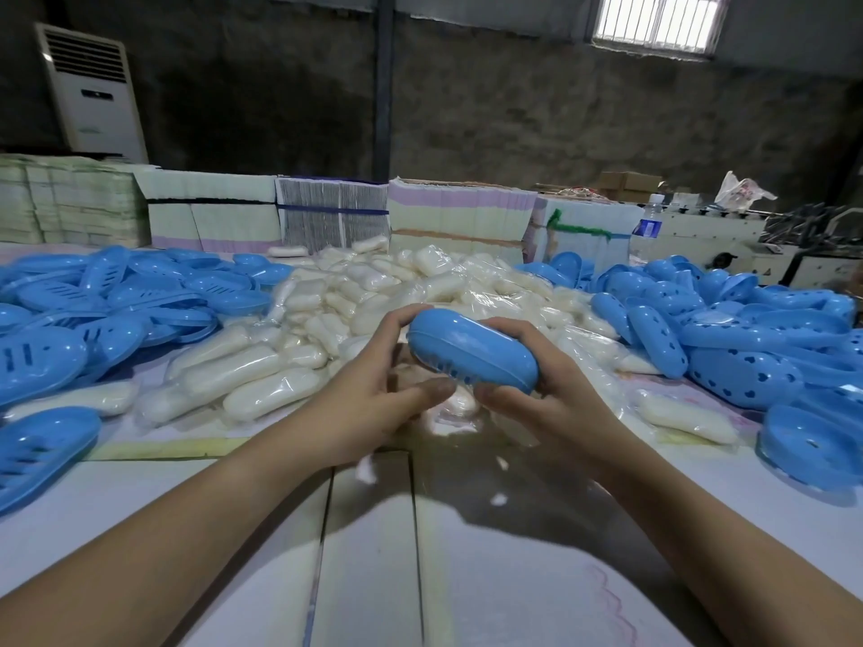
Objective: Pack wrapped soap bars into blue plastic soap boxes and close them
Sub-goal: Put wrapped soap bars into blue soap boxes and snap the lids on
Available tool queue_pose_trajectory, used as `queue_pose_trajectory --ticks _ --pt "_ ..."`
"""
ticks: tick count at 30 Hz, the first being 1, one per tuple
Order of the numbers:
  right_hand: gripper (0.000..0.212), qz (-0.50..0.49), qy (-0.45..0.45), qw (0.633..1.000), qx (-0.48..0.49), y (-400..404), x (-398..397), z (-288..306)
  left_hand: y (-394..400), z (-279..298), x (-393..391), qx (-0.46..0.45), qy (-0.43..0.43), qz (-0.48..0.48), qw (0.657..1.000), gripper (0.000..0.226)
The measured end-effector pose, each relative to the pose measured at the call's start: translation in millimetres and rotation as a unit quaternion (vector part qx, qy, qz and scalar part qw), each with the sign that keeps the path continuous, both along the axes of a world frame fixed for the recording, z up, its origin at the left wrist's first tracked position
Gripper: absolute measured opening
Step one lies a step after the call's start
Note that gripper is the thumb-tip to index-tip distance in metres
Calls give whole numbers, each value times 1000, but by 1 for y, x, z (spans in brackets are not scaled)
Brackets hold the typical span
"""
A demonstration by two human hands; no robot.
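closed blue soap box, tilted, held aloft

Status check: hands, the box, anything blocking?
Left hand and right hand both grip one blue soap box, halves together, held above the table. Wrapped soap pile just behind. Nothing in the way.

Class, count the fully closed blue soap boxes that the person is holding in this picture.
1: the closed soap box, gripped between the left hand and right hand. Closed ones may lie hidden in the side piles.
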State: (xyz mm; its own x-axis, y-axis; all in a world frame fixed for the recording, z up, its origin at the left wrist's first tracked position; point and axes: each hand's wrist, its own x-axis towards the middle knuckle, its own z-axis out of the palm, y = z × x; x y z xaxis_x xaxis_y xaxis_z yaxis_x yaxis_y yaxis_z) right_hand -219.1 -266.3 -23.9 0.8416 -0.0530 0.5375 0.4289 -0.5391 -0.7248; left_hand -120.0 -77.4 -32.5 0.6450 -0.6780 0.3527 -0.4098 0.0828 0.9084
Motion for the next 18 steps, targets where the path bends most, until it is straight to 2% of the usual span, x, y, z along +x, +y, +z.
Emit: queue_pose_trajectory --ticks 2,4,11,15,18 --pt "46 -10 5 1000 0 -2 -1 -1 6 1 3 18 -77 33 996 52" --pt "46 -34 1 999 -13 -2 -2 0 9 2 5 27 -113 49 992 44" --pt "45 -109 -89 977 -158 -7 -5 5 9 1 7 33 -163 84 983 44" --pt "44 -117 -100 971 -181 -6 -6 7 9 1 10 29 -196 97 975 44" --pt "43 -105 -71 978 -166 -7 -6 6 9 -1 10 31 -220 103 970 44"
